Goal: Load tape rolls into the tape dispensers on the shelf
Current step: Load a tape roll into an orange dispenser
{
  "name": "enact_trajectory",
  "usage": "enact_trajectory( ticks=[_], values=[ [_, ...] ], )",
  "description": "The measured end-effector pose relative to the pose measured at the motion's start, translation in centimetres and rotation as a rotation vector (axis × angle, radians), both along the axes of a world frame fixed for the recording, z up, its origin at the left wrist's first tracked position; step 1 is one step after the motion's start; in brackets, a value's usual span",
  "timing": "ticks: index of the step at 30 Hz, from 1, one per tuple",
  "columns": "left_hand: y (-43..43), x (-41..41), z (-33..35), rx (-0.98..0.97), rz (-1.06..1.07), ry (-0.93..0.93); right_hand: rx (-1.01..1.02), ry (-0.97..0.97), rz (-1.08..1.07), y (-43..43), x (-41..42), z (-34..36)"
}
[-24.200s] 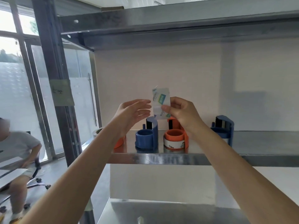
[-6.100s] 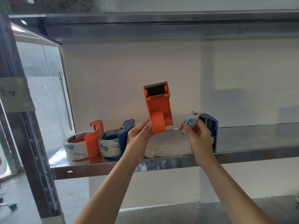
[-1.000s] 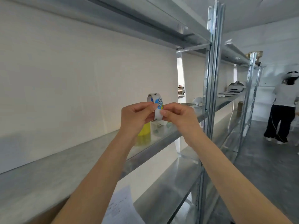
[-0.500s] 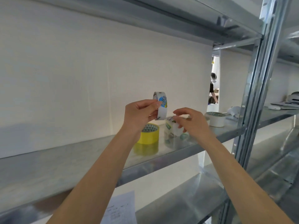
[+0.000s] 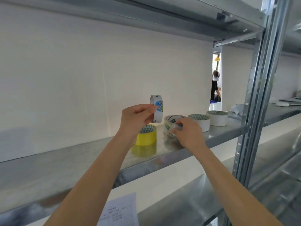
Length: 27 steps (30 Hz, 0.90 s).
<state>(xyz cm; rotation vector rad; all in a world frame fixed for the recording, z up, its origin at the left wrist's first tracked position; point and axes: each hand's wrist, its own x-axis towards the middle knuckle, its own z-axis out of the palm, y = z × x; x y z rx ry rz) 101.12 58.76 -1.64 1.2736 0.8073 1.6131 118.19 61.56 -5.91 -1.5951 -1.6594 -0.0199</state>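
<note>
Tape rolls are sitting in a row on the metal shelf (image 5: 65, 162): a yellow roll (image 5: 147, 135) nearest, a clear roll (image 5: 171, 123) just beside it, then a near white roll (image 5: 201, 121) and a far white roll (image 5: 217, 118) toward the upright post (image 5: 254, 111). The right hand (image 5: 189, 132) is gripping the clear roll, fingers curling over its near wall and rim, while the roll is lying flat on the shelf. The left hand (image 5: 136, 118) is pinching a thin white ring (image 5: 157, 108) with a blue and yellow label, holding it on edge above the yellow roll. Whether that is a spent core or a nearly used-up roll is not clear. No dispenser is showing in this view.

Several things are looking risky. The clear roll is lying near the front edge of the shelf, so a loose grip on its slick side is likely to let it slide off and drop to the lower shelf, where a printed sheet (image 5: 120, 211) is lying. The right hand is covering only one side of the roll, which is making a slip more likely on the lift. The yellow roll is standing just beside, so a sideways drag is likely to knock it along. With the ring occupying the left hand, nothing is free to steady a dispenser, and carrying both is inviting a fumble.
</note>
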Motion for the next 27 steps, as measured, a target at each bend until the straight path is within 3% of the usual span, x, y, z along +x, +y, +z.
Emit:
enact_trajectory(
  ticks=[8,13,22,27],
  values=[
    [1.0,0.6,0.0,-0.006,-0.004,-0.050,-0.018,0.141,0.024,-0.7,2.2,-0.4],
    [1.5,1.8,0.1,-0.016,-0.006,-0.077,0.067,0.529,0.179,-0.9,3.4,1.2],
    [1.8,2.4,0.0,-0.010,0.015,-0.063,0.162,0.890,0.426,-2.6,4.7,3.2],
    [1.9,2.9,0.0,0.008,0.036,-0.015,0.154,0.967,0.494,-3.1,4.7,3.2]
  ],
)
